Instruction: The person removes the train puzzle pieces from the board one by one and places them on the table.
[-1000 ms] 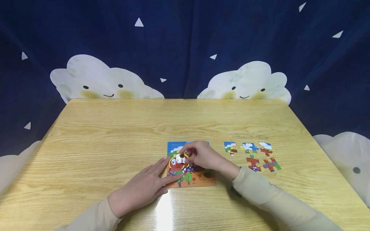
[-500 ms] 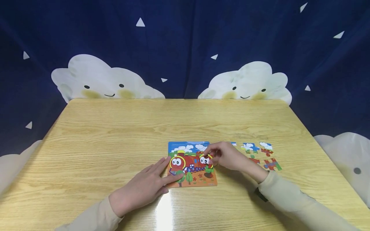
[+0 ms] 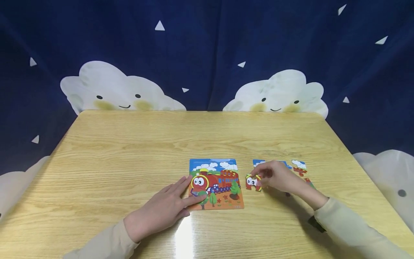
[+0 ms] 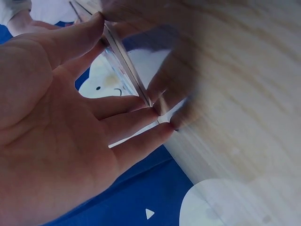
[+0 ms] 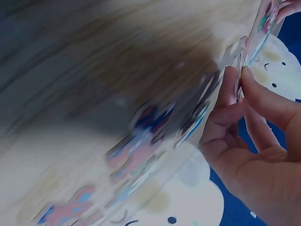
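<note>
A picture board (image 3: 223,203) with a red cartoon train lies on the table. My left hand (image 3: 161,212) rests at its left side with straight, spread fingers; the index finger and thumb reach over its lower left. The left wrist view shows those fingers (image 4: 131,117) along the board's edge. Just right of the board, my right hand (image 3: 279,178) pinches a jigsaw piece (image 3: 253,182) printed with two big eyes, red and yellow. Seen from the right wrist, the piece (image 5: 241,52) stands edge-on between thumb and index finger. Part of the lower loose pieces is hidden behind the right hand.
Several loose jigsaw pieces lie right of the board, among them a cloud-and-red piece (image 3: 299,164) and a blue-topped one (image 3: 258,162). The wooden table (image 3: 145,144) stretches around them, with a dark blue cloud-print curtain (image 3: 200,54) behind.
My right hand has moved right, from over the board's train to beside the board, carrying the eyed jigsaw piece. The train picture is uncovered. My left hand has stayed in place.
</note>
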Motion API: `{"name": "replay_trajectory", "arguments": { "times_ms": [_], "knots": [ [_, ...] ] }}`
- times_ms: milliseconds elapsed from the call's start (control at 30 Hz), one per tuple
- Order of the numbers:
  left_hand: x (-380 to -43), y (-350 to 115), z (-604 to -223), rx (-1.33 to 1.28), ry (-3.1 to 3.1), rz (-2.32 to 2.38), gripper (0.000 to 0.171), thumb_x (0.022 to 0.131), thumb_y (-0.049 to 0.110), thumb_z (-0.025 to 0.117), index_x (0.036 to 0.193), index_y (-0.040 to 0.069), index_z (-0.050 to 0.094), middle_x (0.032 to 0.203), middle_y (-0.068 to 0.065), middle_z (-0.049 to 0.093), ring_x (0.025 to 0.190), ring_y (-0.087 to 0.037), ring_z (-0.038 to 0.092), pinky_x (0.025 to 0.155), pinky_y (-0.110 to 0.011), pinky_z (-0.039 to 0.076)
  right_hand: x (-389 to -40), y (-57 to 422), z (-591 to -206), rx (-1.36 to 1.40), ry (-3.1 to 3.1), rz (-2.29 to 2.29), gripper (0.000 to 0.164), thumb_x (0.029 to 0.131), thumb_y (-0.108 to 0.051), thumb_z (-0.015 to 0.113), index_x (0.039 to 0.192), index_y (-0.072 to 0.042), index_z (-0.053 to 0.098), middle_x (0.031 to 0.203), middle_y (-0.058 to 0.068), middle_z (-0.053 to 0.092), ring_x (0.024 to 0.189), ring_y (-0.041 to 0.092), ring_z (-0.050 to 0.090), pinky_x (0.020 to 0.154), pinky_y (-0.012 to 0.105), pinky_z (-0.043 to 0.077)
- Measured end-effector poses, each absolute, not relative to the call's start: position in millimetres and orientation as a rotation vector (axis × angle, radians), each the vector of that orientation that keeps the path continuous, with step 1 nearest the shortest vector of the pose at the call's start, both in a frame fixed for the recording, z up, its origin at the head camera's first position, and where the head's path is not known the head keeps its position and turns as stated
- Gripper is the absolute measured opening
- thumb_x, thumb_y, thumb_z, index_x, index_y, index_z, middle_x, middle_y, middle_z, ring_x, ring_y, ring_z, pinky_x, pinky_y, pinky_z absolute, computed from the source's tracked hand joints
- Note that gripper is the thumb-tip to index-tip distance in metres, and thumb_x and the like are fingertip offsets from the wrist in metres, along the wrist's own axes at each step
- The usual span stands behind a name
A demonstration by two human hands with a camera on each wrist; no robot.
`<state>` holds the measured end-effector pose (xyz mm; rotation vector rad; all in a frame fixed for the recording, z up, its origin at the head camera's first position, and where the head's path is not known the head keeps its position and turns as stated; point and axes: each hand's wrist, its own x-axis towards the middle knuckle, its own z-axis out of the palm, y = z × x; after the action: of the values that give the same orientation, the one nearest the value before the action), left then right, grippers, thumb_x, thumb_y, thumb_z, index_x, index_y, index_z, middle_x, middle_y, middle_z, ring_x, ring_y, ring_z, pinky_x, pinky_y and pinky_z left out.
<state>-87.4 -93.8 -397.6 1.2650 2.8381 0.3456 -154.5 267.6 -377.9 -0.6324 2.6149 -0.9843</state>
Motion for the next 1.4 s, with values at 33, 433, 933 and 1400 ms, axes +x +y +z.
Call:
{"name": "replay_trajectory", "arguments": {
  "times_ms": [33,433,933,1400],
  "knots": [
    [-87,-94,-398,1.265,2.838,0.343,0.053,0.092,0.024,0.068,0.143,0.031,0.053,0.149,-0.03,0.036,0.137,-0.041,0.037,0.096,-0.054,0.046,-154,271,-378,-0.621,2.622,-0.976,0.019,0.083,0.001,0.075,0.101,-0.006,0.074,0.081,0.0,0.064,0.064,0.011,0.054,0.056,0.026,0.046],
    [-88,-94,-399,1.279,2.852,0.309,0.053,0.092,0.025,0.068,0.143,0.031,0.054,0.148,-0.03,0.037,0.136,-0.04,0.038,0.095,-0.053,0.046,-152,292,-379,-0.556,2.687,-0.947,0.018,0.078,-0.004,0.08,0.096,-0.007,0.078,0.087,0.001,0.07,0.063,0.008,0.058,0.055,0.025,0.048],
    [-87,-93,-398,1.274,2.859,0.3,0.052,0.093,0.024,0.067,0.143,0.031,0.053,0.148,-0.03,0.037,0.137,-0.04,0.038,0.095,-0.053,0.047,-150,290,-388,-0.567,2.912,-0.836,0.026,0.068,-0.009,0.089,0.079,-0.014,0.066,0.072,-0.007,0.059,0.06,0.005,0.05,0.054,0.023,0.042],
    [-89,-89,-395,1.288,2.912,0.227,0.046,0.093,0.027,0.067,0.138,0.032,0.058,0.141,-0.027,0.047,0.133,-0.037,0.045,0.092,-0.05,0.048,-147,284,-383,-0.532,2.857,-0.887,0.022,0.072,-0.006,0.086,0.083,-0.012,0.068,0.072,-0.007,0.062,0.062,0.007,0.055,0.055,0.023,0.046]
  ]
}}
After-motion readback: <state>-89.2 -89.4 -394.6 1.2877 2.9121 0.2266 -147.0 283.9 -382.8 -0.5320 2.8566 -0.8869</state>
